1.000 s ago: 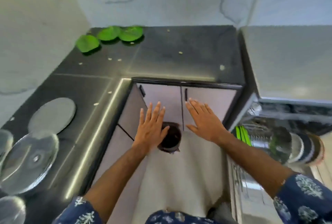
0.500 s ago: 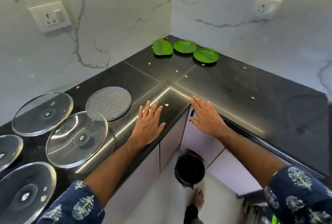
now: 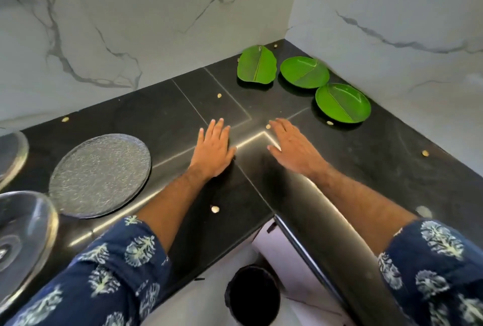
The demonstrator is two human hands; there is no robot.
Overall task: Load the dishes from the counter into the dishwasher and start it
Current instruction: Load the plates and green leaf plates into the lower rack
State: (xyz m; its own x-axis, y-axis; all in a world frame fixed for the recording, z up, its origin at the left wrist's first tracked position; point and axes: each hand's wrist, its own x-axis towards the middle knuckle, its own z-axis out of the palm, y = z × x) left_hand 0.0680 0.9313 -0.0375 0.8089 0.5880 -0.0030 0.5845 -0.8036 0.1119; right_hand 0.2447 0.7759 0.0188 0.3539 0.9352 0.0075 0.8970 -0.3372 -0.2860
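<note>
Three green leaf-shaped plates lie in the far corner of the black counter (image 3: pixel 162 119): a leaf plate (image 3: pixel 256 63) on the left, a middle green plate (image 3: pixel 304 72), and a right green plate (image 3: pixel 343 102). A textured grey round plate (image 3: pixel 100 175) lies at the left, with glass lids (image 3: pixel 23 236) beyond it at the left edge. My left hand (image 3: pixel 213 150) and my right hand (image 3: pixel 294 146) reach over the counter's inner corner, fingers straight, holding nothing. Both are short of the green plates. The dishwasher is out of view.
Small pale crumbs (image 3: pixel 214 209) dot the counter. Marble walls (image 3: pixel 156 12) close the corner behind. Below the counter edge stand white cabinet doors (image 3: pixel 264 243) and a black bin (image 3: pixel 252 297) on the floor.
The view has swung from the open dishwasher and floor up to the counter corner. Both hands have moved forward over the counter toward the green plates, still empty.
</note>
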